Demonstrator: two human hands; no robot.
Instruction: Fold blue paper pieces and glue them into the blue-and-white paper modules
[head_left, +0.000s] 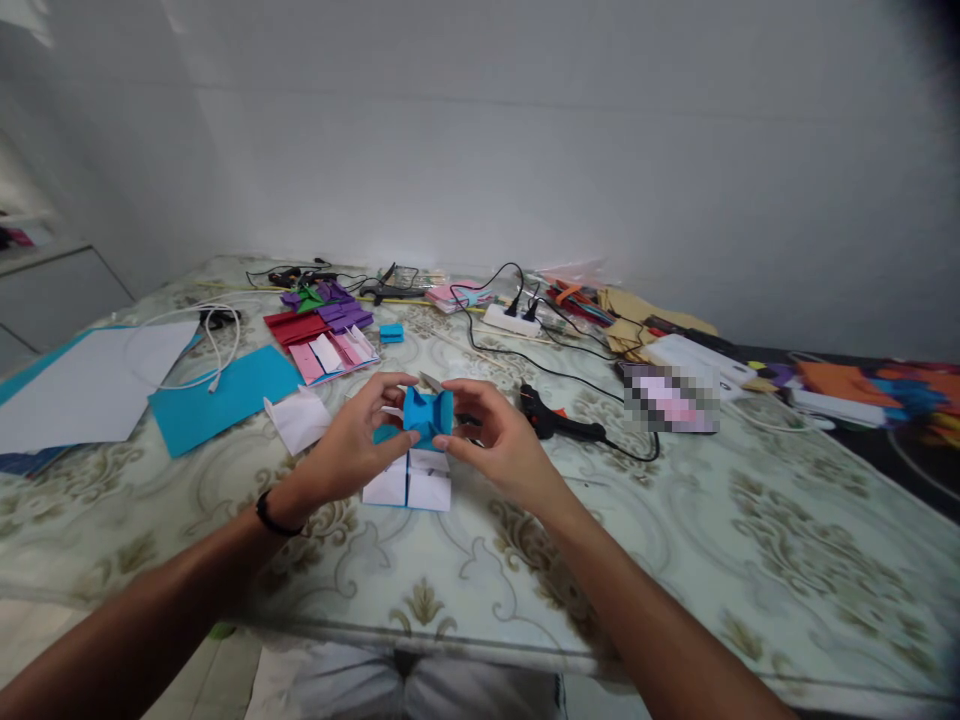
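Between both hands, just above the table, is a small folded blue paper piece with raised flaps. My left hand pinches its left side, thumb at the lower edge and fingers at the top. On the other side my right hand grips the right edge in the same way. Directly below lies a creased white and blue paper, partly hidden by the held piece. A folded white paper rests left of my left hand. Close to my right hand lies a black glue gun with its cord.
Blue sheets and a white sheet lie at left with a white cable. Folded pink, red and purple papers sit behind. A power strip with black cords, a blurred-out object and coloured papers are at right.
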